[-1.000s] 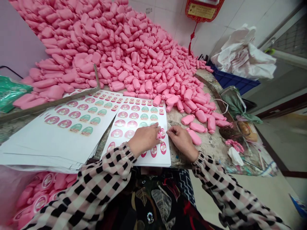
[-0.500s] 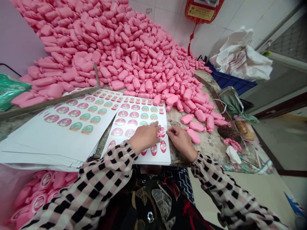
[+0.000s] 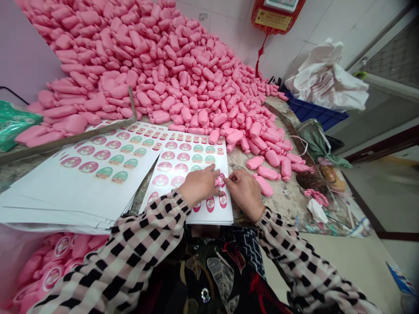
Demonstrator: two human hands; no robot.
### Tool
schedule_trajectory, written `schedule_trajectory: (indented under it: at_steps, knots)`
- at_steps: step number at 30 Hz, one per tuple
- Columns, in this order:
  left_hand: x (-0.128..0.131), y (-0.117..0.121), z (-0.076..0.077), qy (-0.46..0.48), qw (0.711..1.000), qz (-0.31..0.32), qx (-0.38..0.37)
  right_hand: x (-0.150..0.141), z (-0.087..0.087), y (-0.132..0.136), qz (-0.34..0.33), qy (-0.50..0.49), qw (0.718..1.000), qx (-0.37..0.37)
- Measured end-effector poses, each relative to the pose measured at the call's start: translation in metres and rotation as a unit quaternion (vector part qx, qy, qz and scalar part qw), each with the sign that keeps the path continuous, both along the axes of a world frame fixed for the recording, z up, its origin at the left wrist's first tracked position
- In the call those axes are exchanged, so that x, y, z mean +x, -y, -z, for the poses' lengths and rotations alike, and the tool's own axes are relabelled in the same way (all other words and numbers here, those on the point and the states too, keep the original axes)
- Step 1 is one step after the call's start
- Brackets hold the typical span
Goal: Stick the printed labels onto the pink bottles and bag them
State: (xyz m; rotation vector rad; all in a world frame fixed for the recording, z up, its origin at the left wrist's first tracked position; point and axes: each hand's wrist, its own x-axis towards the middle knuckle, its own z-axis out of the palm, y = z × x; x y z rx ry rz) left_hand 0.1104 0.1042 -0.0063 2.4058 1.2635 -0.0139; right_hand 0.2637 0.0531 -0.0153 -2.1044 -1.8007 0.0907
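My left hand [image 3: 200, 185] rests over the sticker sheet [image 3: 175, 206], its fingers curled around a small pink bottle [image 3: 217, 180] that they mostly hide. Close beside it on the right, my right hand [image 3: 245, 192] pinches with thumb and forefinger at the edge of an oval pink sticker [image 3: 222, 180]. Whether that sticker is fully off the sheet cannot be made out. Pink and green printed stickers fill the sheet in rows. A second stack of sticker sheets [image 3: 75, 192] lies to the left.
A big heap of pink bottles [image 3: 157, 65] covers the back of the table. A wooden bar [image 3: 65, 142] lies across the left stack. Labelled bottles [image 3: 52, 277] fill a bag at lower left. A blue crate [image 3: 314, 109] with white sacks stands at right.
My right hand has moved slightly left, so its fingertips now meet the sticker beside my left hand. My left hand has barely moved.
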Motion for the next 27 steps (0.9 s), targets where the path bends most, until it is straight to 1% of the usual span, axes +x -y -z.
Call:
schedule_trajectory:
  at_steps: [6, 11, 14, 17, 19, 20, 21, 22, 23, 24, 26, 27]
  knots:
    - [0.000, -0.001, 0.002, 0.002, 1.000, -0.001, 0.004, -0.005, 0.000, 0.001, 0.008, 0.028, 1.000, 0.009]
    - [0.000, -0.001, 0.001, 0.001, 1.000, 0.000, 0.007, -0.005, -0.005, 0.003, 0.022, -0.013, 0.999, 0.023]
    - [0.000, 0.000, 0.000, 0.008, 1.000, 0.001, 0.008, 0.003, -0.010, 0.004, 0.060, -0.079, 0.994, 0.052]
    - [-0.004, 0.004, 0.000, 0.036, 0.999, 0.000, 0.007, 0.015, -0.013, 0.005, 0.088, -0.168, 0.979, 0.070]
    - [-0.010, 0.007, -0.001, 0.108, 0.994, -0.022, 0.002, 0.022, -0.012, 0.007, 0.077, -0.243, 0.964, 0.078]
    - [-0.014, 0.010, -0.001, 0.165, 0.985, -0.046, -0.010, 0.023, -0.012, 0.009, 0.065, -0.286, 0.952, 0.083]
    - [-0.017, 0.013, -0.002, 0.237, 0.968, -0.080, -0.036, 0.022, -0.012, 0.012, 0.052, -0.331, 0.938, 0.090]
    - [-0.020, 0.016, -0.003, 0.316, 0.938, -0.119, -0.081, 0.019, -0.013, 0.015, 0.039, -0.374, 0.922, 0.096]
    - [-0.022, 0.019, -0.004, 0.399, 0.891, -0.161, -0.145, 0.015, -0.014, 0.018, 0.030, -0.411, 0.906, 0.100]
    - [-0.024, 0.023, -0.005, 0.476, 0.827, -0.198, -0.226, 0.009, -0.015, 0.022, 0.020, -0.441, 0.892, 0.102]
    - [-0.024, 0.030, -0.006, 0.590, 0.666, -0.240, -0.389, -0.006, -0.019, 0.029, -0.001, -0.486, 0.869, 0.093]
    - [-0.023, 0.034, -0.006, 0.623, 0.591, -0.246, -0.449, -0.014, -0.021, 0.032, -0.015, -0.502, 0.861, 0.082]
